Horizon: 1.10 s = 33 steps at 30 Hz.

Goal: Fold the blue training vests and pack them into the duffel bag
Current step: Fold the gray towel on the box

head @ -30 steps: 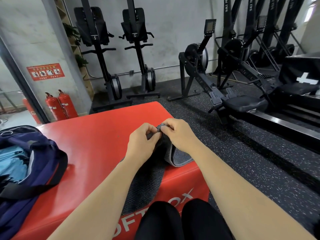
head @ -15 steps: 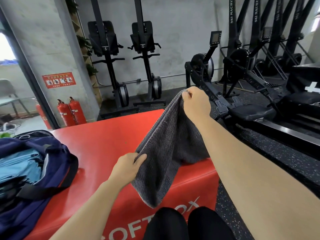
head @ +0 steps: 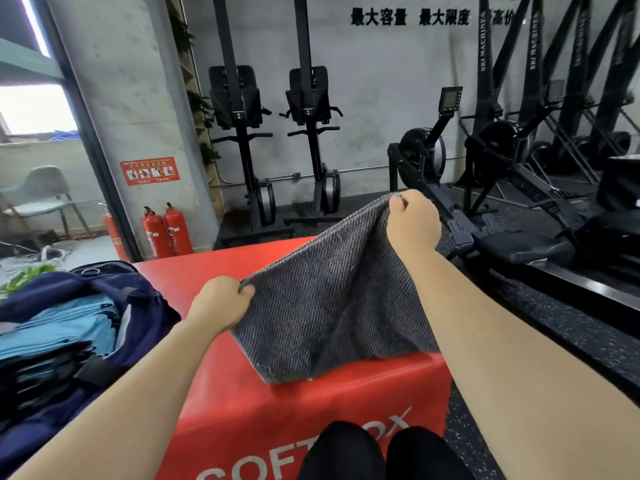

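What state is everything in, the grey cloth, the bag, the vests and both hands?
grey cloth: spread out, lifted by two corners, lower edge resting on the red box.
duffel bag: open, at the box's left.
blue vests: folded, stacked inside the bag.
left hand: grips the cloth's near corner.
right hand: pinches the far corner, raised higher.

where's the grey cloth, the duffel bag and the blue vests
grey cloth (head: pixel 332 306), head view, middle of the held-up fabric
duffel bag (head: pixel 149 299), head view, its navy side wall
blue vests (head: pixel 69 327), head view, top of the folded stack inside the bag
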Each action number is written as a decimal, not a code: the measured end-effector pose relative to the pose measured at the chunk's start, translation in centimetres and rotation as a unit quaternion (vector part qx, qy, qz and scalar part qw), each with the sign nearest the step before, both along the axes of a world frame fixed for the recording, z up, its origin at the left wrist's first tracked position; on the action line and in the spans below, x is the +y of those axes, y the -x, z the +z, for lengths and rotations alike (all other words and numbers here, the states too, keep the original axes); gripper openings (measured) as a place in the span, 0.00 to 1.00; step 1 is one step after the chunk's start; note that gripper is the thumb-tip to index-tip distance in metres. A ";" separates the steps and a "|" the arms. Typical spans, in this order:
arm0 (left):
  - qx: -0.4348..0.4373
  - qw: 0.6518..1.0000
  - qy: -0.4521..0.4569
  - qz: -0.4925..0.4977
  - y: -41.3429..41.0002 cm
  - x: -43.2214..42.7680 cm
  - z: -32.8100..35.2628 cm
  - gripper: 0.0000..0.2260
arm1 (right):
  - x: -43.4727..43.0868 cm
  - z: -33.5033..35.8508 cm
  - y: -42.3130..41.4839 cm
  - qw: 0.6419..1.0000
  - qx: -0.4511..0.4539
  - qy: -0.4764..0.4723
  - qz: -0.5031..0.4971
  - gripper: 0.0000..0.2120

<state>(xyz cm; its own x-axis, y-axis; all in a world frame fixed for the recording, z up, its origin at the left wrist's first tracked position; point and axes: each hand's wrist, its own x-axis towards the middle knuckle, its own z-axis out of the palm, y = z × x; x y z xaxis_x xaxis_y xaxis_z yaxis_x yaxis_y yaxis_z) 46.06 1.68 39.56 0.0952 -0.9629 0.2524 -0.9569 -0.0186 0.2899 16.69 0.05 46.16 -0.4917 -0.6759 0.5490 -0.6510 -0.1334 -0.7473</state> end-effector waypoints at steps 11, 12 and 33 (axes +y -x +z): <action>0.017 0.967 0.250 -0.043 -2.9 2.8 6.9 0.19 | 1.7 0.8 0.7 1.000 -0.018 -0.005 -0.004 0.12; 0.026 0.963 0.266 -0.039 -2.9 3.0 7.6 0.18 | 1.9 1.1 0.7 1.000 -0.017 -0.005 -0.006 0.13; -0.074 0.955 0.276 0.082 -5.6 2.3 12.4 0.11 | 0.7 5.7 -3.4 0.997 0.023 -0.031 -0.062 0.14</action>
